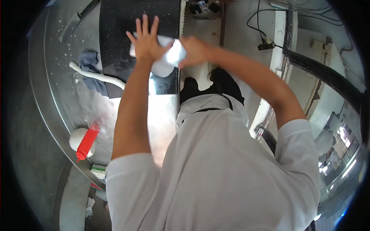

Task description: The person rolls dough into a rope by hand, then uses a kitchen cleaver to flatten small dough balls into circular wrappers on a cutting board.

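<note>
Two bare hands at a flat, pale, glossy slab (175, 55) on a smooth black board (119, 23).
The left hand (147, 44) lies on it, fingers spread; the right hand (195, 51) blurs at its right end, pinching or not I cannot tell. The slab looks slick, fairly stiff, best held by its ends; the white, rounded, dough-like piece (162, 70) beside it seems soft.

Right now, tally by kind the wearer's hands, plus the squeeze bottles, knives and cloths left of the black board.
Left hand and right hand: 2
Red squeeze bottle: 1
Black-handled knife: 1
Grey cloth: 1
Total: 5
</note>
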Motion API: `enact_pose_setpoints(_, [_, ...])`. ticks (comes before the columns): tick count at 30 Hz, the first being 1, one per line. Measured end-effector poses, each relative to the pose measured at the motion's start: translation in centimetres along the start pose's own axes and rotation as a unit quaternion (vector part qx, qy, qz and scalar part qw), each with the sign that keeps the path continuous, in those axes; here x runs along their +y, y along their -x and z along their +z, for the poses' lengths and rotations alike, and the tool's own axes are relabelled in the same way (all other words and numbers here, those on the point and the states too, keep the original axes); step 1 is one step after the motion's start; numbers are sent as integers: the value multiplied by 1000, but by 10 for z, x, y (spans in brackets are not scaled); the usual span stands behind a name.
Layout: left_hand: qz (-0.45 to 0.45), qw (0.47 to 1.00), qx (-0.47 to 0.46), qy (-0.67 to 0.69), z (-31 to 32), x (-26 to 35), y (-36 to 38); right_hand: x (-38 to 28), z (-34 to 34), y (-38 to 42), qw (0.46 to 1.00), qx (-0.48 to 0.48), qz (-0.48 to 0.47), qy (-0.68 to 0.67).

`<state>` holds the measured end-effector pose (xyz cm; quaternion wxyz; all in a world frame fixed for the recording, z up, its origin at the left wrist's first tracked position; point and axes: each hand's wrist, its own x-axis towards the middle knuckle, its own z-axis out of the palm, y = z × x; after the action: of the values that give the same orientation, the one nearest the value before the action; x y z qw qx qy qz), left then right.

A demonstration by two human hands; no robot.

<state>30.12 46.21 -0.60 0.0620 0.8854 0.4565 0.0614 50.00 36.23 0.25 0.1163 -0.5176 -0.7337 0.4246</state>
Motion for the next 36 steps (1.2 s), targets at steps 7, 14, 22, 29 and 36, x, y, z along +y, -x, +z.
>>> enact_pose_setpoints(7, [13, 999, -30, 31, 5, 36, 26, 8, 8, 43, 993, -25, 107, 30])
enact_pose_setpoints(14, [7, 998, 59, 13, 15, -11, -11, 6, -50, -19, 993, -7, 12, 117])
enact_pose_setpoints(22, [-18, 1000, 14, 18, 12, 32, 4, 31, -26, 19, 997, -3, -3, 81])
enact_pose_setpoints(29, [52, 996, 68, 8, 26, -11, -25, 28, -29, -14, 995, 33, -18, 94])
enact_pose_setpoints(36, [21, 999, 31, -12, 21, 25, -7, 45, -39, 11, 998, -4, -18, 57])
